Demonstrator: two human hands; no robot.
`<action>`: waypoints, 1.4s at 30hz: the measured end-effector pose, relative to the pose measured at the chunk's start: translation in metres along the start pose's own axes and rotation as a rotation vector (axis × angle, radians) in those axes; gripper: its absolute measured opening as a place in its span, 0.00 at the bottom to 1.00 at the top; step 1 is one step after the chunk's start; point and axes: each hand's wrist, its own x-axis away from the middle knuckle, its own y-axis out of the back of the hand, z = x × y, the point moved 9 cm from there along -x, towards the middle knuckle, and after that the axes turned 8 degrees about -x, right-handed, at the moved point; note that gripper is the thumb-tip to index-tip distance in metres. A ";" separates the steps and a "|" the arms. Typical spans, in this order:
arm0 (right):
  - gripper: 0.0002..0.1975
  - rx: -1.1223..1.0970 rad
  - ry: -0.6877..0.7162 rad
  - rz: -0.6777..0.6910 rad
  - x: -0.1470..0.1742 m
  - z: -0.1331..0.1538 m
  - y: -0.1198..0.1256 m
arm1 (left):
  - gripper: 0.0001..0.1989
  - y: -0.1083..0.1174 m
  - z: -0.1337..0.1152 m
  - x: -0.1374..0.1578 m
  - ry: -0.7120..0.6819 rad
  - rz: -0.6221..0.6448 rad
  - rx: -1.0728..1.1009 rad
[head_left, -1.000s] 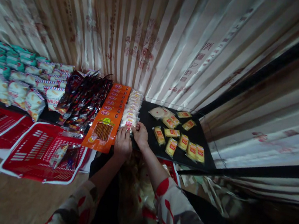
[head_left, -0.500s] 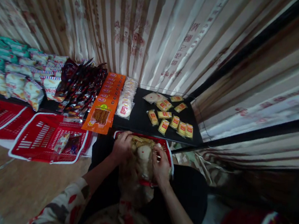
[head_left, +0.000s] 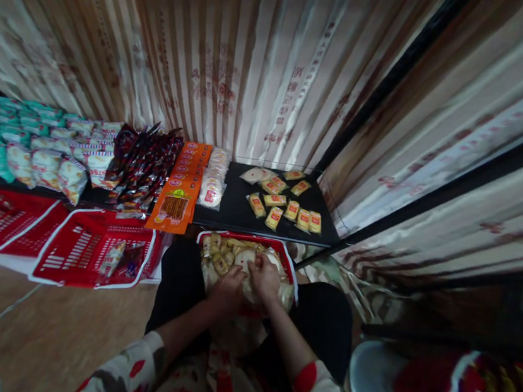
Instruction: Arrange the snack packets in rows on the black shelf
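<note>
In the red basket (head_left: 288, 255) between our knees, just in front of the black shelf (head_left: 214, 217), a round white packet (head_left: 245, 257) lies with its disc facing up toward us, showing no clear long axis. Our left hand (head_left: 230, 286) is at its near edge and our right hand (head_left: 264, 279) at its right side, fingers (head_left: 260, 262) curled, though whether they grip it is unclear to us

Shelf (head_left: 236, 205) at twelve o'clock from the near basket (head_left: 285, 253)
On the shelf, loose packets (head_left: 274, 218) lie at one, a packet row (head_left: 212, 191) at eleven, bags (head_left: 45, 168) at ten; another basket (head_left: 64, 248) sits at nine, the curtain (head_left: 266, 82) behind the shelf.
</note>
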 end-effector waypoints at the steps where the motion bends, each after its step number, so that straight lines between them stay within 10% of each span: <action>1: 0.17 -0.009 -0.005 -0.010 -0.001 0.001 0.001 | 0.21 -0.002 0.001 -0.001 0.015 0.006 0.010; 10: 0.22 -0.389 -0.143 -0.074 0.007 0.005 0.033 | 0.33 -0.001 0.002 0.003 0.093 -0.003 0.004; 19: 0.26 -0.598 -0.195 0.004 0.010 0.013 0.029 | 0.19 0.050 0.001 -0.003 -0.025 -0.284 -0.084; 26: 0.15 -0.365 0.112 0.006 -0.004 0.073 0.034 | 0.17 0.099 0.028 -0.012 0.021 -0.368 0.054; 35: 0.18 -0.607 0.094 0.340 -0.012 0.109 0.004 | 0.13 0.126 0.067 -0.034 0.160 -0.384 0.304; 42: 0.16 -0.673 0.013 0.259 -0.035 0.097 -0.018 | 0.18 0.115 0.094 -0.041 0.319 -0.421 0.488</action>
